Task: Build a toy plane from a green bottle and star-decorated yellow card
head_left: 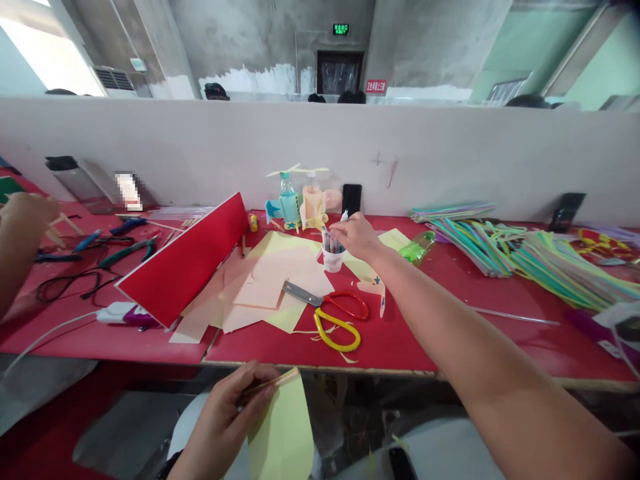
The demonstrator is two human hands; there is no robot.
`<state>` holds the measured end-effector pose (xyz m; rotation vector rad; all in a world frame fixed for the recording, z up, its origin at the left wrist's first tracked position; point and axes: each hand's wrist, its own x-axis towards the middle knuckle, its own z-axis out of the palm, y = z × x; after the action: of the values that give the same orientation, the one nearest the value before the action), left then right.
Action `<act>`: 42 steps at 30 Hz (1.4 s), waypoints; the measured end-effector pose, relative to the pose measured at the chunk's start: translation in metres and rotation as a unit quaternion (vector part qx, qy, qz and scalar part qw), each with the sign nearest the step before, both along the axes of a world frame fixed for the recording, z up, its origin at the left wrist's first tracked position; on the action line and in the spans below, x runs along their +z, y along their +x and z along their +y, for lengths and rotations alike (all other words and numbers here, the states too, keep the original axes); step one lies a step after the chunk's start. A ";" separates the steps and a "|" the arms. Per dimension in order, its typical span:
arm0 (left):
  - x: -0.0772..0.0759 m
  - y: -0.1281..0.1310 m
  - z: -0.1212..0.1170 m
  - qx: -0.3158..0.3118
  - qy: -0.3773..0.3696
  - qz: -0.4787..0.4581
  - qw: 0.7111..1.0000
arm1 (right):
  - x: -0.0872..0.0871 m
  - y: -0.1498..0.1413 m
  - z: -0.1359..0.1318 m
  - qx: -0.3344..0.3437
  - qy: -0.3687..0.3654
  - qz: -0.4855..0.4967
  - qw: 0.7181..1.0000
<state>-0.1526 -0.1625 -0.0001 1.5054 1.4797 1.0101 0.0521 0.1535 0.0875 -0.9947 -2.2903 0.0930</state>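
Off the near edge of the red table [400, 333], the left hand [225, 413] grips pale yellow card [280, 427] and a thin stick [265, 383]; the curled right hand [353, 239], grip unclear, touches pens [327, 237] in a white cup [333, 260].

You're in a craft workshop, set up in a raw, shared hall. Your long red-topped table [465, 340] runs along a low white partition [450, 153], and it's covered in making gear: sheets of pale card [260, 287], scissors [340, 321], green-handled pliers [127, 253] and bundled plastic straws [480, 250] toward the right end. Bottle models with paper propellers [297, 200] stand by the table's back edge. Another person's hand [27, 217] shows at the left end, and more heads [353, 98] show beyond the partition. Overhead you have rough concrete walls [250, 33] and a green exit sign [341, 29].
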 end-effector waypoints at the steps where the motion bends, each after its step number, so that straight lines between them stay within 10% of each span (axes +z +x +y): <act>1: 0.000 0.001 0.001 0.000 0.004 0.007 1.000 | -0.003 0.000 0.000 0.006 -0.010 -0.014 1.000; 8: 0.013 0.021 0.020 0.009 0.013 -0.010 1.000 | -0.002 0.027 -0.026 0.014 -0.035 -0.025 0.999; 13: 0.029 0.048 0.049 0.006 0.020 -0.054 0.998 | -0.007 0.064 -0.102 -0.023 -0.040 0.164 0.985; 16: 0.035 0.069 0.068 -0.019 0.053 -0.048 0.997 | -0.019 0.077 -0.158 0.047 -0.259 0.185 0.947; 20: 0.039 0.097 0.094 -0.079 0.083 -0.038 0.993 | -0.033 0.087 -0.202 0.035 -0.375 0.228 0.898; 28: 0.040 0.138 0.129 -0.152 -0.085 -0.298 0.939 | -0.048 0.118 -0.210 -0.109 -0.300 0.395 0.862; 42: 0.040 0.168 0.140 -0.180 -0.132 -0.309 0.925 | -0.059 0.137 -0.222 -0.141 -0.251 0.428 0.857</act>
<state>0.0156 -0.0225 0.0398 1.0698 0.8131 0.9021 0.1890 -0.0682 0.0281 -1.2057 -1.2944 0.8651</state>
